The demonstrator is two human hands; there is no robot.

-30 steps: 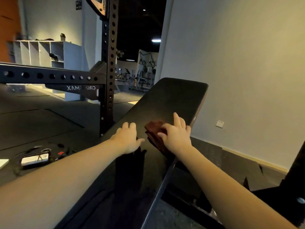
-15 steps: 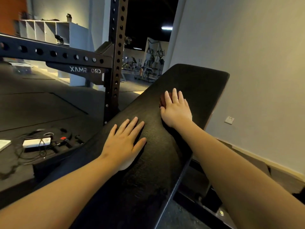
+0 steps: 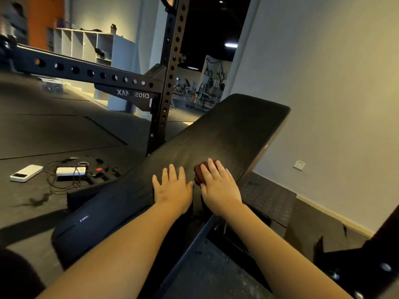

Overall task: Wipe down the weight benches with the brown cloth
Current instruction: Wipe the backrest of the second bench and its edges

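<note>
Your right hand [image 3: 218,184] lay flat, fingers spread, on the folded brown cloth [image 3: 199,172], pinning it to the weight bench [image 3: 233,130] pad just right of the frame's centre. That was a press rather than a clutch, likely so the whole palm could drive the cloth along the vinyl. Your left hand [image 3: 172,187] lay open and empty on the pad just beside it, apparently to brace you. The upper pad looked yet to be covered.

Cloth [image 3: 199,174] lies on bench [image 3: 233,126], rack [image 3: 166,87] to its left.
</note>
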